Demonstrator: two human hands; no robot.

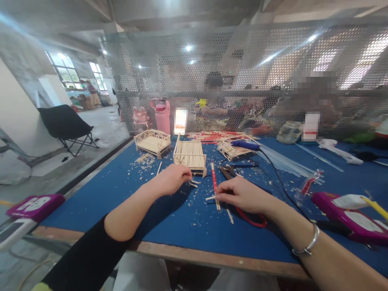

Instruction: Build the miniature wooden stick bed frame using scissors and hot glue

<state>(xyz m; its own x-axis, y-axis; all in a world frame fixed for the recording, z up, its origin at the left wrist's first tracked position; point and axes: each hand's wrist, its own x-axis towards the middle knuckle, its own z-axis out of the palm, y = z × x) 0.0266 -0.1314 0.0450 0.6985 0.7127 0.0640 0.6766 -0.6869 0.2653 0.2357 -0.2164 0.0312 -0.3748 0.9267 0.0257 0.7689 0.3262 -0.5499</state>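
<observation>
My left hand rests on the blue table, fingers pinched together on short wooden stick pieces just in front of a small wooden stick frame. My right hand pinches a short wooden stick at its fingertips. Under that hand lie a long red-and-wood stick and red-handled pliers.
More stick furniture models, a blue glue gun with a black cord, clear glue sticks, pink bottles and wood chips lie farther back. Purple boxes sit at the right. Other people work behind a mesh screen.
</observation>
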